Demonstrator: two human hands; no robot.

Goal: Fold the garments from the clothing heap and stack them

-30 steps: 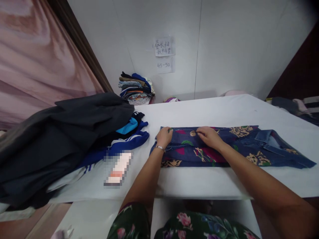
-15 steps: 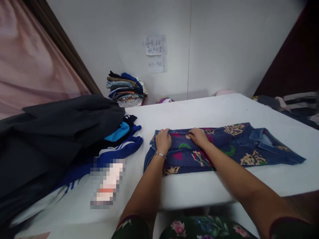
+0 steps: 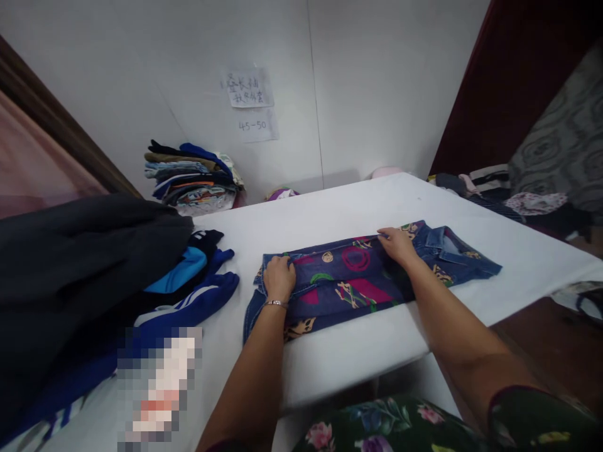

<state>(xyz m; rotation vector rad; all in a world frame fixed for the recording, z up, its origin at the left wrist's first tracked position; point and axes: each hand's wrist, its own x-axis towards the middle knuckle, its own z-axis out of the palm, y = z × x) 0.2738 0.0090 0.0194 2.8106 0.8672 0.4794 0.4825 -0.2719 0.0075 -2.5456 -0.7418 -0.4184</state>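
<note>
Bent fingers of the left hand lie over the far corner at the left end of a patterned denim shirt in the head view; whether they pinch the cloth or only press on it, I cannot tell. The right hand has its thumb and fingertips brought together on the shirt's far edge, nipping the cloth a little short of the collar. Between the two hands the shirt lies as a long, narrow strip on the white table, close to the near edge — its collar end points right, and its blue ground carries magenta, green and tan figures.

A bracelet circles the left wrist, and a floral sleeve covers the upper right arm. Left of the shirt, apart from it, a dark garment is heaped over a blue garment with white stripes. A pixelated patch covers something in front of that heap — unreadable. Toward the back left stands a stack of folded clothes, below two paper notes on the pale wall; the lower note reads 45-50. More clothes lie beyond the table at the right.
</note>
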